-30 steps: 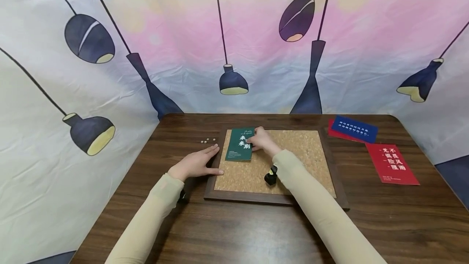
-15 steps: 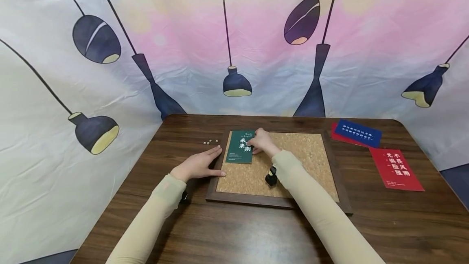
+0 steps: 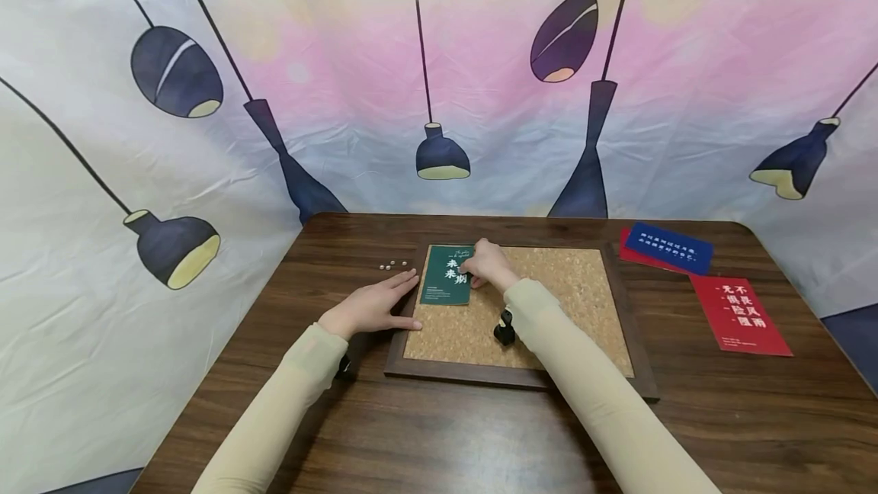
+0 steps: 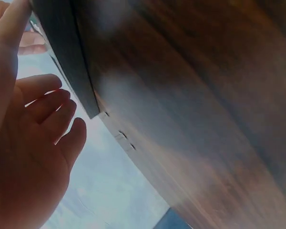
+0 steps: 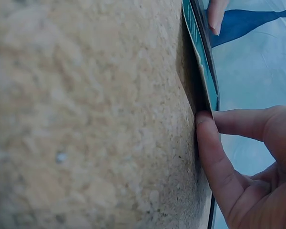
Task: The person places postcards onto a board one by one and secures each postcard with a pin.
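Note:
A green card (image 3: 442, 284) with white lettering lies at the upper left of the cork board (image 3: 549, 303). My right hand (image 3: 491, 264) pinches its right edge. In the right wrist view, the card's edge is lifted off the cork between the thumb and a finger (image 5: 238, 119). My left hand (image 3: 370, 305) rests on the board's left frame with its fingers extended and thumb spread. Beyond its fingertips several small pale, round pieces (image 3: 388, 267) lie on the table, too small to identify. A tiny shiny spot (image 5: 61, 156) shows on the cork.
To the right of the board, a blue card (image 3: 671, 248) overlaps a red one (image 3: 645, 258), with another red card (image 3: 742, 315) in front of them. The dark wooden table (image 3: 425, 433) ends at a printed cloth backdrop (image 3: 343, 36).
The head view has shifted slightly. Both hands and the green card stay in nearly the same places.

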A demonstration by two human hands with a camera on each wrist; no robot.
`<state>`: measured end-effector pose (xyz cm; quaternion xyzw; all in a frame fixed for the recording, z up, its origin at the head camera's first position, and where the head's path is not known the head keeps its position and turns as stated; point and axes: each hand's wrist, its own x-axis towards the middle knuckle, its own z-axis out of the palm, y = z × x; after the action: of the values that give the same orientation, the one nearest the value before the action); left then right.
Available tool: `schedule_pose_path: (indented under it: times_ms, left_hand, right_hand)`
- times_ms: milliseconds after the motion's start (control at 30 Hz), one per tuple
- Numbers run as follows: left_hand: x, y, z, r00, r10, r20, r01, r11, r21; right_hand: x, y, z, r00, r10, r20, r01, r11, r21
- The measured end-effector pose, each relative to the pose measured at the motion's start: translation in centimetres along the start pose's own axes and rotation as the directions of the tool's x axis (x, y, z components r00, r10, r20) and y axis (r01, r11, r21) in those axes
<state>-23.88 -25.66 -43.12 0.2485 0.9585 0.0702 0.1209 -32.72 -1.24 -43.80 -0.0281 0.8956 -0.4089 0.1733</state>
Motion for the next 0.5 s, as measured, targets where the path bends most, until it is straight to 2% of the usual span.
schedule_pose_path:
  times_ms: [233, 500]
  left_hand:
    - [0.65, 0.61, -0.30, 0.996, 0.088, 0.013, -0.088, 0.996, -0.004]
    - [0.79, 0.79, -0.50, 0.989, 0.131, 0.073, -0.129, 0.991, -0.024]
  right_hand:
    - [-0.02, 0.03, 0.00, 1.000, -0.017, 0.009, 0.017, 1.000, 0.025]
    - [0.10, 0.04, -0.12, 1.000, -0.012, 0.022, 0.011, 0.999, 0.031]
